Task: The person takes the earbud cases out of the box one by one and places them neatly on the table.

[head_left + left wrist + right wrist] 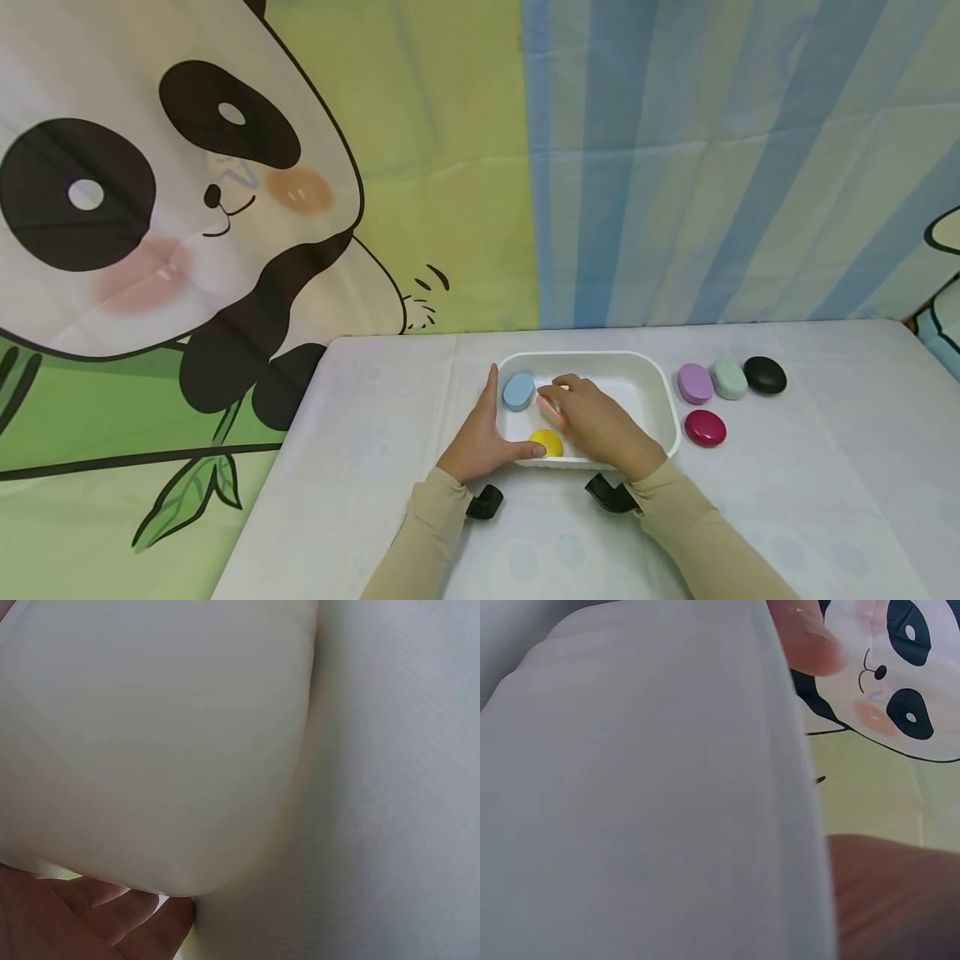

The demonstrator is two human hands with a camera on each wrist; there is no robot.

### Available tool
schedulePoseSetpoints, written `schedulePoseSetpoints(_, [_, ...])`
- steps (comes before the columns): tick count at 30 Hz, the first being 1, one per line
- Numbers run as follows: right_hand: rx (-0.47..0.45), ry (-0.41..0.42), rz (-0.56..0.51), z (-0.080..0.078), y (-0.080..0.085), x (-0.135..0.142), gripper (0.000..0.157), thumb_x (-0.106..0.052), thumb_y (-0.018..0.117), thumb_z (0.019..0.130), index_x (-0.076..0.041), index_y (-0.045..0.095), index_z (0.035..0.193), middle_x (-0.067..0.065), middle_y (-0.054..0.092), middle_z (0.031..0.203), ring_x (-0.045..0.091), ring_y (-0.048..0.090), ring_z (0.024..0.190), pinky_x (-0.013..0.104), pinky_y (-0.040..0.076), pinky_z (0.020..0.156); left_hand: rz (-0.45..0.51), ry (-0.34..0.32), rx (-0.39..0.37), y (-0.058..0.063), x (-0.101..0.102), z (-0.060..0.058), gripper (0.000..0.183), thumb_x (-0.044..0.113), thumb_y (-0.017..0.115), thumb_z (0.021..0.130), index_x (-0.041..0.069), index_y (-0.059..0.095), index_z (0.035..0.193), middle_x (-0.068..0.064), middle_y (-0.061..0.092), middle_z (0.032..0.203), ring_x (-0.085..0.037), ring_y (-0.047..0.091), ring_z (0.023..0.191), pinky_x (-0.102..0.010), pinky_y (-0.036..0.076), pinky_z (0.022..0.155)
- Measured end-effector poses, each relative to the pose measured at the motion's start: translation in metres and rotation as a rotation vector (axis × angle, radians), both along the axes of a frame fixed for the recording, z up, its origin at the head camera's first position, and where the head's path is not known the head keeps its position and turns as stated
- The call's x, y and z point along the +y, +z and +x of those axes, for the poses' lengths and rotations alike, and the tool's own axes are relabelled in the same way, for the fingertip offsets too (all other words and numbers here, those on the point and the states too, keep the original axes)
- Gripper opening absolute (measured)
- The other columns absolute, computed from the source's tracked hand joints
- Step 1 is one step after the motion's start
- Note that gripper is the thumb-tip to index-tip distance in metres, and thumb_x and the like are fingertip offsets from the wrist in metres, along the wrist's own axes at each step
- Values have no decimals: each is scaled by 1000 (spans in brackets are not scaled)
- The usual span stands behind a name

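Note:
A white tray [630,379] lies on the table in the head view. My left hand [483,437] holds its near left corner, fingers along the outer left side and thumb at the near rim. In the left wrist view, fingers [142,915] touch the tray's outer wall [165,750]. Inside the tray, my right hand [600,421] pinches a peach-coloured rounded piece [551,412], partly hidden by the fingers. A light blue oval piece [518,392] is at the tray's left end. By the left thumb sits a yellow round piece [548,442].
Right of the tray lie purple [695,383], mint green [729,379], black [765,375] and dark red [705,427] rounded pieces. A white cloth covers the table [810,500]. Behind it hangs a panda-printed curtain [450,167].

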State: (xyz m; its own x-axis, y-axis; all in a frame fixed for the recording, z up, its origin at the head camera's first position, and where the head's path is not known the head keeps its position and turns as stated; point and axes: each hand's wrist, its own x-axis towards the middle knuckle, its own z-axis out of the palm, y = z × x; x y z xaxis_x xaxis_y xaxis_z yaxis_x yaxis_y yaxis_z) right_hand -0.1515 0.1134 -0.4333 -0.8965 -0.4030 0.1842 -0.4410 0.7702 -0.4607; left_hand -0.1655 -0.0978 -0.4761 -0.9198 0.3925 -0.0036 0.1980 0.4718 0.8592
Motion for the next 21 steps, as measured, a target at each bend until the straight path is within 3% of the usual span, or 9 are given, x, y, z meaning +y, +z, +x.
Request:
schedulePoseSetpoints(14, [101, -62, -13, 11, 4, 17, 30, -14, 67, 97, -2, 68, 124, 21, 62, 123, 40, 60, 112, 53, 52, 93, -8, 7, -6, 0, 0, 0, 142, 45, 93, 67, 14, -8, 162, -5, 4, 168, -22, 13, 152, -46, 21, 120])
schedulePoseSetpoints(21, [93, -104, -33, 17, 7, 26, 33, -13, 65, 98, -2, 65, 130, 24, 58, 128, 41, 57, 117, 54, 49, 98, 19, -1, -4, -2, 0, -1, 142, 44, 93, 67, 14, -8, 162, -5, 7, 168, -22, 17, 151, -47, 22, 119])
